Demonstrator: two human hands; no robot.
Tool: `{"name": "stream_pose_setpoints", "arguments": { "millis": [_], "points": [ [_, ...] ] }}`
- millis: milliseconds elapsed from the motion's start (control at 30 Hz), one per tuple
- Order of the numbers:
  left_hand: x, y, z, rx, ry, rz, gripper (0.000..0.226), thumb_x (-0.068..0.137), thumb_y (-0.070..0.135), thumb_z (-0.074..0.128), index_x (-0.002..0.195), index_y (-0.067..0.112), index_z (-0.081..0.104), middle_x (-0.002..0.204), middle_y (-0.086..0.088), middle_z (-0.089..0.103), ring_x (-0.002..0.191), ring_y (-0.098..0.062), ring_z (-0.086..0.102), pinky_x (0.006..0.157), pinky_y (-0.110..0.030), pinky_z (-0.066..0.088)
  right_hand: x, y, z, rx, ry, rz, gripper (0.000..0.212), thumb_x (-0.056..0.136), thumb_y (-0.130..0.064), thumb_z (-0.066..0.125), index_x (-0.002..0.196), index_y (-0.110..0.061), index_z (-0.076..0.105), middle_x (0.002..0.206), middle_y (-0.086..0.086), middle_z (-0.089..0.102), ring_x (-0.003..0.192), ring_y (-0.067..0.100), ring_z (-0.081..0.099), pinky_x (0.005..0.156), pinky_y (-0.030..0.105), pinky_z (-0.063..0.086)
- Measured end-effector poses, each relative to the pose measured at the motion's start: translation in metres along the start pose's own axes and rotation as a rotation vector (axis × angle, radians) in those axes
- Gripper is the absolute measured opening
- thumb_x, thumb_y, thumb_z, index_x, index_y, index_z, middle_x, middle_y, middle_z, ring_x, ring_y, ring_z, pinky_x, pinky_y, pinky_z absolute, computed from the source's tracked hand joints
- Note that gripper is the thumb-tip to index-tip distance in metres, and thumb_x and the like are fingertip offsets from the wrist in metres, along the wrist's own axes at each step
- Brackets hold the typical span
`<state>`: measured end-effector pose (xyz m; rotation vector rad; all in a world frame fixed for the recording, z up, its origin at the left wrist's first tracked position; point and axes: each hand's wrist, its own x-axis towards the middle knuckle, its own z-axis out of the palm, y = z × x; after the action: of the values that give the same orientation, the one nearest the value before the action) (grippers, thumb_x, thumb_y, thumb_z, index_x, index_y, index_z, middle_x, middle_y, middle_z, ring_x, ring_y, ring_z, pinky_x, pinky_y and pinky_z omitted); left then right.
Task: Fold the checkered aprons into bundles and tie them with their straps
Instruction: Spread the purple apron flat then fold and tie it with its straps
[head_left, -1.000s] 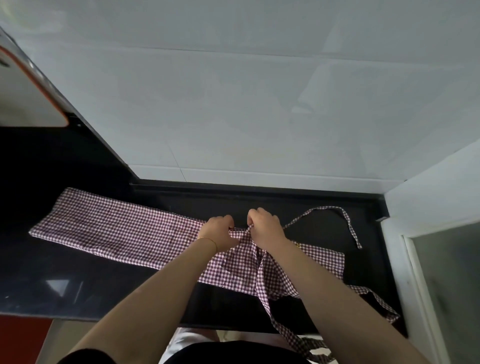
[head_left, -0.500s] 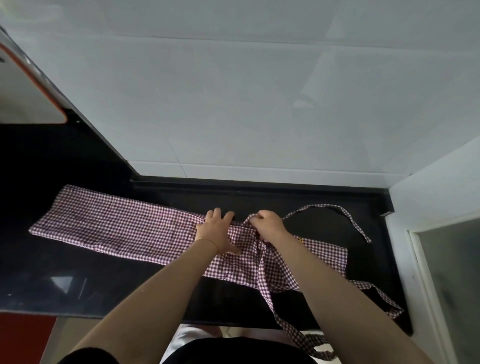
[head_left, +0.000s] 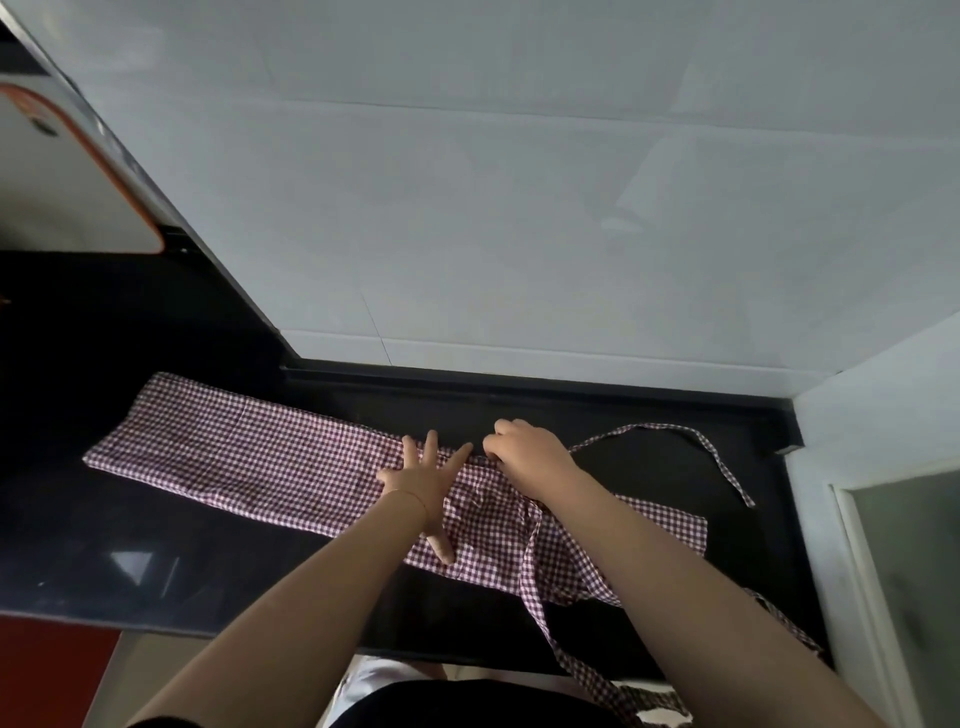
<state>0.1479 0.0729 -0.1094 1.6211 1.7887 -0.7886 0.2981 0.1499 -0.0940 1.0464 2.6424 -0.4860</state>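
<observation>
A maroon-and-white checkered apron (head_left: 249, 457), folded into a long narrow band, lies across the black counter (head_left: 156, 571) from far left to right. My left hand (head_left: 423, 480) lies flat on the band's middle, fingers spread, thumb pointing toward me. Just to its right, my right hand (head_left: 524, 452) pinches the band's far edge with curled fingers. A thin strap (head_left: 691, 441) loops out to the right from that hand. Another strap (head_left: 540, 613) runs down over the counter's front edge.
A white tiled wall (head_left: 519, 234) rises behind the counter. A white board with an orange rim (head_left: 67, 176) hangs at the upper left. A white frame with frosted glass (head_left: 904, 571) stands at the right. More checkered cloth (head_left: 649, 704) hangs below the front edge.
My left hand has let go of the cloth's edge and spread flat on the band. My right hand has kept its pinch and shifted slightly right.
</observation>
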Motion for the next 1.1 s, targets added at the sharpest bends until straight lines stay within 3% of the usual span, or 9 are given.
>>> {"name": "stream_pose_setpoints", "arguments": {
  "millis": [167,267,400,633,767,833,900,1000,1100],
  "points": [
    [0.002,0.0,0.013,0.045,0.072,0.007,0.152,0.054,0.063,0.086,0.149,0.039,-0.031,0.16,-0.014,-0.029,0.147,-0.047,-0.019,0.112,-0.069,0.025,0.003,-0.004,0.012,-0.008,-0.117,0.002,0.016,0.095,-0.017,0.06,0.111,-0.015,0.064,0.119,0.004,0.055,0.106,0.021,0.056,0.088,0.033,0.05],
    [0.002,0.0,0.018,0.042,0.083,0.016,0.154,0.053,0.065,0.086,0.147,0.039,-0.033,0.159,-0.015,-0.031,0.146,-0.048,-0.02,0.112,-0.071,0.022,0.003,-0.004,0.014,0.05,-0.145,0.065,0.009,0.096,-0.018,0.058,0.104,-0.016,0.062,0.109,0.002,0.058,0.096,0.017,0.057,0.084,0.032,0.051],
    [0.001,-0.004,0.019,0.056,0.084,0.035,0.154,0.054,0.063,0.087,0.147,0.039,-0.033,0.159,-0.015,-0.032,0.146,-0.047,-0.02,0.112,-0.071,0.019,-0.001,0.008,0.012,0.417,0.082,0.33,0.011,0.096,-0.016,0.058,0.087,-0.021,0.056,0.09,-0.004,0.059,0.08,0.012,0.058,0.075,0.031,0.054],
    [0.001,-0.005,0.02,0.047,0.097,0.035,0.153,0.054,0.064,0.086,0.148,0.039,-0.032,0.16,-0.014,-0.03,0.147,-0.047,-0.018,0.112,-0.071,0.02,-0.007,0.027,0.009,1.089,0.448,0.83,0.003,0.097,-0.013,0.059,0.095,-0.012,0.061,0.088,-0.005,0.058,0.092,0.019,0.063,0.085,0.038,0.057],
    [-0.003,-0.007,0.014,-0.014,0.066,0.062,0.151,0.054,0.062,0.087,0.15,0.04,-0.028,0.16,-0.011,-0.03,0.146,-0.044,-0.021,0.112,-0.072,0.014,-0.012,0.022,0.008,0.769,0.315,0.69,0.006,0.098,-0.013,0.056,0.103,-0.016,0.059,0.105,0.0,0.059,0.092,0.017,0.06,0.075,0.027,0.048],
    [-0.005,-0.013,0.005,-0.182,0.039,0.094,0.145,0.055,0.059,0.087,0.154,0.041,-0.017,0.163,-0.006,-0.023,0.148,-0.041,-0.02,0.114,-0.07,0.011,-0.014,0.02,0.006,0.536,0.251,0.535,0.026,0.096,-0.007,0.057,0.12,-0.017,0.056,0.123,0.002,0.052,0.091,0.017,0.059,0.076,0.032,0.052],
    [-0.007,-0.022,-0.004,-0.403,0.117,0.105,0.122,0.064,0.061,0.082,0.157,0.038,0.008,0.166,-0.004,-0.002,0.152,-0.037,-0.003,0.118,-0.063,0.018,-0.013,0.014,0.005,0.413,0.206,0.374,0.044,0.093,-0.002,0.057,0.133,-0.019,0.052,0.135,0.001,0.046,0.095,0.018,0.06,0.079,0.035,0.055],
    [-0.012,-0.033,-0.006,-0.472,0.492,-0.039,0.047,0.095,0.048,0.057,0.134,0.022,0.051,0.142,-0.009,0.042,0.13,-0.026,0.041,0.106,-0.045,0.046,-0.005,-0.001,0.001,0.319,-0.005,0.243,0.038,0.093,-0.004,0.059,0.126,-0.024,0.062,0.132,-0.003,0.054,0.105,0.018,0.06,0.092,0.035,0.053],
    [-0.013,-0.033,0.005,-0.334,0.384,-0.125,0.045,0.096,0.036,0.06,0.137,0.023,0.047,0.145,-0.01,0.038,0.13,-0.03,0.041,0.1,-0.044,0.05,0.005,-0.012,0.0,0.235,-0.241,0.226,0.038,0.093,-0.007,0.061,0.128,-0.022,0.063,0.131,0.001,0.058,0.11,0.021,0.06,0.1,0.039,0.051]
  ]
}}
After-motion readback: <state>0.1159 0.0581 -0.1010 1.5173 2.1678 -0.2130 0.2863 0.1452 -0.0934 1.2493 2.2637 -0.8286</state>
